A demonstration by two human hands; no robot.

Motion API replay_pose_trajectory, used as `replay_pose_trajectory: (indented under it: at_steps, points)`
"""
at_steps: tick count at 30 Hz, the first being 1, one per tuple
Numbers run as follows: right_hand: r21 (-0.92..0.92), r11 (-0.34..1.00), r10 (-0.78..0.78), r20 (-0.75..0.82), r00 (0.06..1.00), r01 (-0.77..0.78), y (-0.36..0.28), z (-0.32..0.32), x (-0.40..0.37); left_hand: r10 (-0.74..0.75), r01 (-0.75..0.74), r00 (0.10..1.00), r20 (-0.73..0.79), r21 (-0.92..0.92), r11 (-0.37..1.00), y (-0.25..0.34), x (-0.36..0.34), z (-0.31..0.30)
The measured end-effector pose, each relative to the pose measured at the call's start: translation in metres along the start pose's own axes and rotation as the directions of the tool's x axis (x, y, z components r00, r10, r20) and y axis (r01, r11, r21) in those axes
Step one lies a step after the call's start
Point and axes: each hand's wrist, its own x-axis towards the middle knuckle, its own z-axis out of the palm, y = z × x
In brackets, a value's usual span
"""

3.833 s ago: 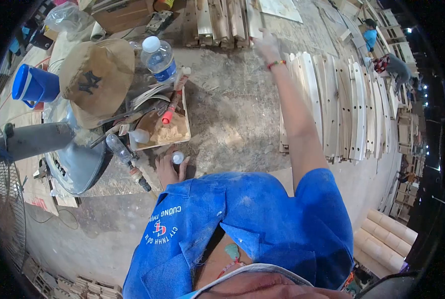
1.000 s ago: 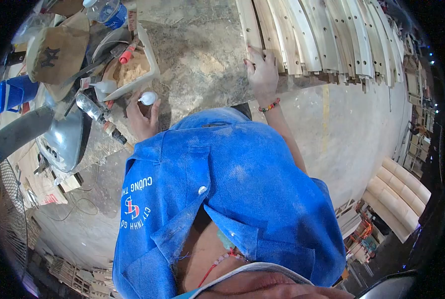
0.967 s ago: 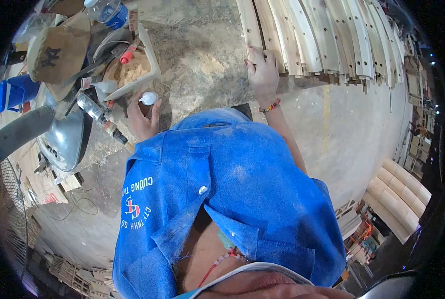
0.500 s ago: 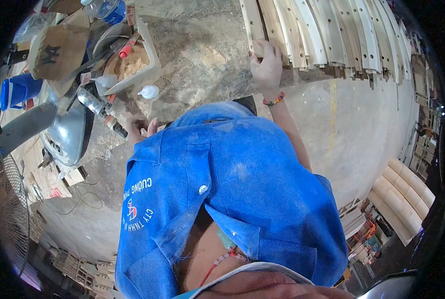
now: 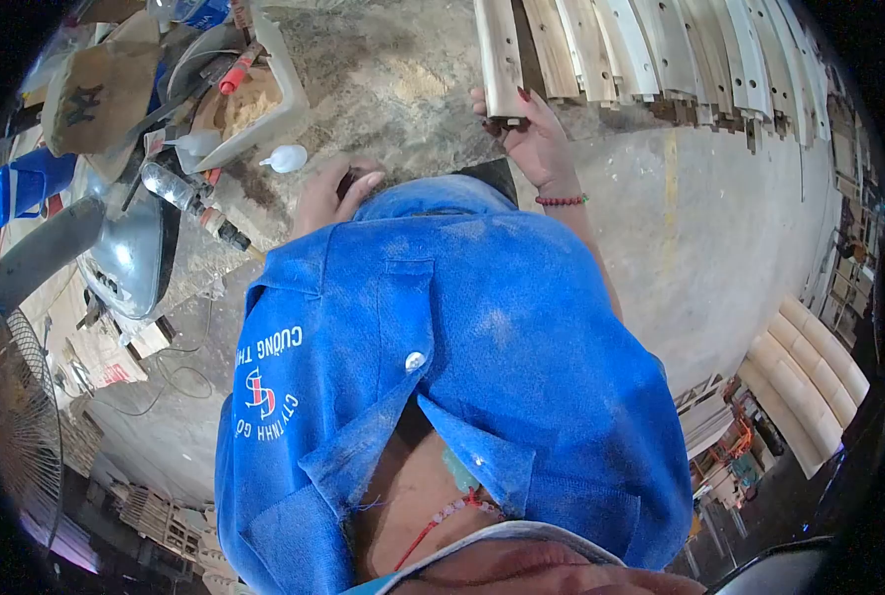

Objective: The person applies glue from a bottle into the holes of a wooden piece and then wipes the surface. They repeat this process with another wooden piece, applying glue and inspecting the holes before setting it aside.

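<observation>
Right hand: we see the right hand (image 5: pixel 534 139) closed around the near end of a wooden slat (image 5: pixel 498 45), thumb on the left side of it and fingers wrapped under the end.
Wooden slat: it lies on the table (image 5: pixel 403 69) at the left end of the slat row (image 5: pixel 661 45), with its near end at the near edge of the table and the rest running away towards the far side. It sits a little apart from its neighbour, with a dark gap between the two.
Left hand: the left hand (image 5: pixel 331 190) is empty, its fingers loose and slightly spread, at the near edge of the table just above the collar of the blue shirt (image 5: pixel 462 347). We cannot tell whether it touches the tabletop.
White bottle: a small white bottle (image 5: pixel 286 157) lies on the table just left of the left hand, clear of the fingers.
Slat row: pale curved slats with drilled holes lie side by side along the right part of the table, their near ends reaching its near edge.
Tray: a shallow tray (image 5: pixel 282 104) holding sawdust sits towards the left side of the table, with a red marker (image 5: pixel 232 75) across its far end.
Left edge: we find a tan cap (image 5: pixel 95 89), a blue mug (image 5: pixel 24 183) and a grey fan base (image 5: pixel 125 268) crowded there.
Tabletop: the bare middle is dusted with sawdust.
Wrist: a beaded bracelet (image 5: pixel 563 199) circles the right wrist.
</observation>
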Motion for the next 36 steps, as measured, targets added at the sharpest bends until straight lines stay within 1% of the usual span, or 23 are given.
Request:
replay_pose_trajectory:
  at_steps: [1, 2, 3, 5, 10, 12, 15, 16, 18, 19, 21, 22, 23, 25, 26, 27, 29, 30, 31, 33, 34, 35, 36]
  points:
    - [-0.021, 1.000, -0.005, 0.017, 1.000, 0.005, -0.001, 0.001, -0.001, -0.002, 0.002, 1.000, 0.010, -0.002, 1.000, -0.003, 0.005, 0.003]
    - [-0.083, 0.997, -0.006, -0.028, 1.000, 0.004, -0.003, 0.003, 0.000, 0.036, -0.036, 0.999, 0.016, 0.005, 0.999, -0.005, 0.010, 0.007]
    - [-0.081, 0.997, -0.006, -0.033, 0.999, 0.003, -0.002, 0.003, 0.000, 0.075, -0.075, 0.997, 0.020, 0.012, 0.997, -0.006, 0.013, 0.009]
    - [-0.167, 0.986, -0.024, -0.009, 1.000, 0.022, 0.000, 0.002, 0.001, 0.048, -0.048, 0.999, 0.019, 0.022, 0.999, -0.007, 0.015, 0.011]
    - [-0.217, 0.976, -0.003, -0.019, 1.000, -0.001, -0.001, 0.003, 0.002, 0.007, -0.007, 1.000, 0.007, 0.059, 0.998, -0.014, 0.019, 0.012]
    - [-0.225, 0.974, 0.003, -0.017, 1.000, -0.006, -0.001, 0.002, 0.003, 0.077, -0.076, 0.997, -0.009, 0.087, 0.993, -0.020, 0.021, 0.013]
    - [-0.237, 0.971, 0.025, 0.006, 1.000, -0.023, 0.001, 0.000, 0.005, 0.124, -0.116, 0.991, -0.052, 0.133, 0.984, -0.027, 0.026, 0.017]
    - [-0.245, 0.969, 0.024, 0.006, 1.000, -0.022, 0.001, -0.001, 0.005, 0.111, -0.101, 0.992, -0.063, 0.144, 0.984, -0.027, 0.030, 0.018]
    - [-0.251, 0.967, 0.034, 0.013, 0.999, -0.029, 0.001, -0.003, 0.005, 0.199, -0.198, 0.979, -0.043, 0.033, 0.980, -0.021, 0.041, 0.017]
    - [-0.247, 0.969, 0.035, 0.026, 0.999, -0.028, 0.003, -0.002, 0.005, 0.198, -0.196, 0.979, -0.050, 0.044, 0.980, -0.015, 0.044, 0.017]
    - [-0.227, 0.974, 0.011, -0.002, 1.000, -0.012, 0.001, 0.002, 0.002, 0.029, -0.028, 0.995, 0.093, -0.011, 1.000, 0.001, 0.057, 0.020]
    - [-0.152, 0.988, -0.011, 0.041, 0.999, 0.017, 0.004, 0.003, 0.002, 0.143, -0.143, 0.989, 0.029, -0.012, 0.990, 0.008, 0.064, 0.027]
    - [-0.195, 0.980, -0.024, 0.037, 0.999, 0.031, 0.005, 0.004, 0.002, 0.059, -0.059, 0.993, 0.101, -0.003, 0.998, 0.016, 0.070, 0.029]
    - [-0.204, 0.970, -0.131, 0.025, 0.991, 0.133, 0.017, 0.001, 0.005, 0.078, -0.067, 0.993, 0.093, -0.114, 0.991, 0.027, 0.086, 0.036]
    - [-0.160, 0.975, -0.153, 0.003, 0.988, 0.152, 0.021, 0.007, 0.004, 0.079, -0.055, 0.990, 0.116, -0.198, 0.979, 0.023, 0.096, 0.044]
    - [-0.115, 0.978, -0.175, -0.018, 0.984, 0.172, 0.024, 0.013, 0.003, 0.113, -0.086, 0.990, 0.084, -0.278, 0.957, 0.020, 0.102, 0.052]
    - [-0.057, 0.985, -0.166, -0.042, 0.985, 0.163, 0.026, 0.027, -0.002, 0.171, -0.093, 0.975, 0.139, -0.442, 0.892, 0.041, 0.114, 0.056]
    - [-0.129, 0.978, -0.169, -0.038, 0.985, 0.163, 0.023, 0.031, -0.002, 0.113, 0.013, 0.974, 0.198, -0.544, 0.839, 0.054, 0.115, 0.054]
    - [-0.199, 0.967, -0.167, -0.040, 0.985, 0.156, 0.020, 0.035, -0.003, 0.134, -0.003, 0.971, 0.199, -0.547, 0.837, 0.056, 0.118, 0.054]
    - [-0.219, 0.955, -0.210, -0.024, 0.977, 0.200, 0.005, 0.040, -0.007, 0.147, -0.001, 0.969, 0.200, -0.589, 0.808, 0.052, 0.116, 0.052]
    - [-0.622, 0.753, -0.249, 0.029, 0.968, 0.213, -0.010, 0.041, -0.010, 0.129, 0.074, 0.960, 0.247, -0.674, 0.735, 0.057, 0.113, 0.048]
    - [-0.898, 0.397, -0.259, 0.088, 0.962, 0.189, -0.025, 0.045, -0.014, 0.136, 0.080, 0.956, 0.260, -0.676, 0.733, 0.058, 0.111, 0.042]
    - [-0.959, 0.026, -0.441, 0.243, 0.864, 0.283, -0.047, 0.064, -0.023, 0.077, 0.152, 0.941, 0.329, -0.615, 0.774, 0.057, 0.110, 0.036]
